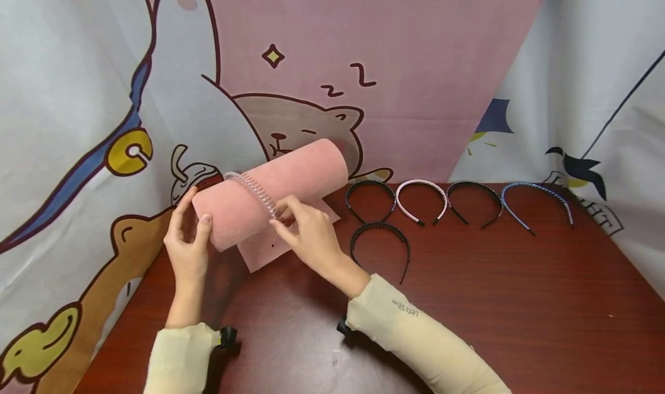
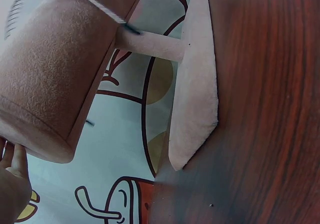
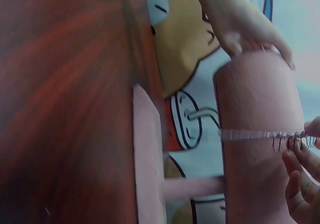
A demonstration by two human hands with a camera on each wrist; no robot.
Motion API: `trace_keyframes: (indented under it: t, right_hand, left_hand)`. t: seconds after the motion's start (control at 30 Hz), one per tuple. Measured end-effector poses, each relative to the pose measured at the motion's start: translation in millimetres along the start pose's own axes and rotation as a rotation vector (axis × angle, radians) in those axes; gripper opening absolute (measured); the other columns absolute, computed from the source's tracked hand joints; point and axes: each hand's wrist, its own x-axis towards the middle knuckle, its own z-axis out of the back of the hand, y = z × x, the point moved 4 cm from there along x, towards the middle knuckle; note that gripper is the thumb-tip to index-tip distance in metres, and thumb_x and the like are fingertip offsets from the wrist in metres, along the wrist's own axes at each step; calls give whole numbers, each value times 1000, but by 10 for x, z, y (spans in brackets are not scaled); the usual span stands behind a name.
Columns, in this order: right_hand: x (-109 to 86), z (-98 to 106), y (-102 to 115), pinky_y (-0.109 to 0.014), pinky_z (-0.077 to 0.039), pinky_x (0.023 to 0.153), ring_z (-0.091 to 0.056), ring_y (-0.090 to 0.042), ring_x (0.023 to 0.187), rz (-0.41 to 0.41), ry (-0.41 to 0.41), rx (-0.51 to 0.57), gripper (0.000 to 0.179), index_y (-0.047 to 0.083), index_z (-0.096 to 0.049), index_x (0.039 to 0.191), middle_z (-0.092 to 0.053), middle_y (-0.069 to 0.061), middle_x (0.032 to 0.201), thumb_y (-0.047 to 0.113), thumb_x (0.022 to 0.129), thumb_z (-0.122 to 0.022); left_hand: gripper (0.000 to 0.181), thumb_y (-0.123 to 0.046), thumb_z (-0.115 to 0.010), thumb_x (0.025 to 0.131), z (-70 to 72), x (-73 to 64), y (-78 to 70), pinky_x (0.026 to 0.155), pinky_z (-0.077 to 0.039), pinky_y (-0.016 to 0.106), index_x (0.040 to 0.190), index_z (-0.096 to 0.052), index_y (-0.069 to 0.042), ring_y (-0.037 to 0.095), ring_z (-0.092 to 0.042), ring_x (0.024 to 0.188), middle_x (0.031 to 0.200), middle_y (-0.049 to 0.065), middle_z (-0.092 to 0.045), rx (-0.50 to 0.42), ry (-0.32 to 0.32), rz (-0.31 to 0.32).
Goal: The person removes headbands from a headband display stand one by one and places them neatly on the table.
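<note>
A pink fuzzy headband stand (image 1: 291, 172), a padded roll on a post and flat base (image 2: 196, 83), stands on the table toward the left. My left hand (image 1: 189, 241) holds the roll's near left end, thumb in front and fingers round the rim. A clear toothed headband (image 1: 254, 191) lies across the roll, arched over its top. My right hand (image 1: 312, 232) pinches this headband on the side facing me, thumb and fingertips at its teeth in the right wrist view. One dark-tipped end of it (image 2: 131, 28) hangs beside the roll in the left wrist view.
Right of the stand, a row of headbands lies on the dark red table (image 1: 493, 301): black (image 1: 370, 182), pink (image 1: 422, 182), another black (image 1: 475, 184) and blue (image 1: 537, 186). One more black headband (image 1: 380, 225) lies nearer. A printed cloth (image 1: 405, 48) hangs behind.
</note>
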Motion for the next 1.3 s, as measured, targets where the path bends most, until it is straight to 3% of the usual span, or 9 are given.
trace_keyframes:
  t: [0.47, 0.73, 0.97, 1.13, 1.3]
  right_hand:
    - [211, 368, -533, -38, -54, 59, -68, -11, 65, -196, -55, -165, 15, 17, -63, 103, -76, 5, 84, 27, 92, -66]
    - [305, 596, -839, -42, -58, 68, -74, -14, 71, -314, -97, -147, 15, 14, -63, 103, -79, -1, 86, 24, 92, -65]
    - [343, 740, -1036, -46, -57, 80, -76, -18, 72, -425, -97, -115, 16, 13, -62, 105, -78, -2, 81, 23, 93, -64]
    - [329, 750, -1187, -47, -53, 93, -75, -18, 72, -499, -75, -84, 17, 13, -62, 107, -78, -3, 82, 25, 95, -62]
    - [286, 780, -1356, -45, -56, 85, -76, -24, 73, -577, -72, -33, 19, 11, -62, 111, -79, -8, 86, 22, 96, -63]
  left_hand:
    - [48, 2, -64, 90, -33, -13, -39, 110, -41, 17, 137, -55, 6, 15, -53, 133, 142, 18, -58, 34, 13, -15]
    - [49, 1, -64, 90, 28, 15, 99, 111, -40, 18, 138, -55, 4, 15, -53, 134, 142, 13, -59, 49, 7, -20]
    - [48, 0, -64, 90, -1, -7, -26, 109, -42, 17, 137, -56, 5, 14, -54, 132, 142, 19, -58, 38, 2, 1]
    - [48, 0, -64, 90, -5, -12, -60, 108, -43, 16, 137, -55, 6, 13, -55, 130, 139, 10, -62, 22, -5, 4]
    - [49, 1, -64, 90, -15, -5, -50, 108, -43, 17, 137, -55, 7, 14, -55, 130, 139, 6, -63, 7, 9, -8]
